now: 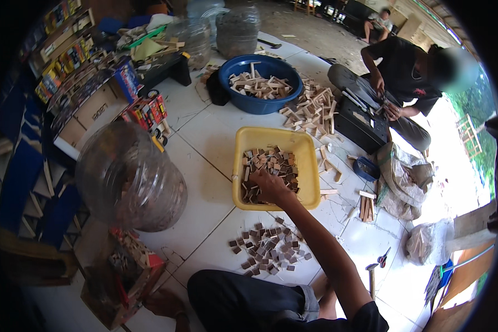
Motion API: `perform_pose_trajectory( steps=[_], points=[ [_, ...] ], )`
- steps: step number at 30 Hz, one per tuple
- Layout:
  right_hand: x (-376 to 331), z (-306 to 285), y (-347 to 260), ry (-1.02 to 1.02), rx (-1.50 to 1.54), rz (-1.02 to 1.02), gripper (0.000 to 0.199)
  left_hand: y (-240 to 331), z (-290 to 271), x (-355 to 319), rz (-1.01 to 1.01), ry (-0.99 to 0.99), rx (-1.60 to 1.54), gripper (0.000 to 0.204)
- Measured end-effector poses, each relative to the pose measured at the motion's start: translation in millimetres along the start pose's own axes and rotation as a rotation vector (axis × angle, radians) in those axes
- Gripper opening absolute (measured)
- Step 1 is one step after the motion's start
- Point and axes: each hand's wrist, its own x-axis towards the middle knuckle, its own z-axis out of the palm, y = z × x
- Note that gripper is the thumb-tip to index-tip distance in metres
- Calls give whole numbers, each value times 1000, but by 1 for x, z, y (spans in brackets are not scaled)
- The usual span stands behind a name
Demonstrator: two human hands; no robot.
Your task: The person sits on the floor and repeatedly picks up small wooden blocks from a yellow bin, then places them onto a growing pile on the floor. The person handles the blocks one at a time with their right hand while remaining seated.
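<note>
Small wooden blocks point(271, 163) fill the yellow tub point(307, 166) on the white tiled floor point(205, 144). The right hand point(270, 185) reaches over the tub's near rim, fingers buried among them; grasp cannot be told. 1 loose block pile point(268, 249) lies just before the tub. Bare tile lies between the tub and the clear jug point(128, 177).
</note>
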Motion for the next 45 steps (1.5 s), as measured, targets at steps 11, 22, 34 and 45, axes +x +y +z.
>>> perform_pose_trajectory(
  steps=[11, 22, 34, 45],
  points=[
    [0, -5, -6, 44, 85, 63, 41, -2, 4, -3, -22, 13, 57, 72],
    [-22, -55, 32, 206, 631, 139, 48, -3, -3, -4, 65, 56, -21, 72],
    [-107, -122, -7, -155, 1146, 135, 42, 6, -8, 1, 32, 34, 4, 68],
    [-151, -103, -2, -511, 1059, 179, 33, 2, -7, 0, 36, -5, 71, 65]
  ],
)
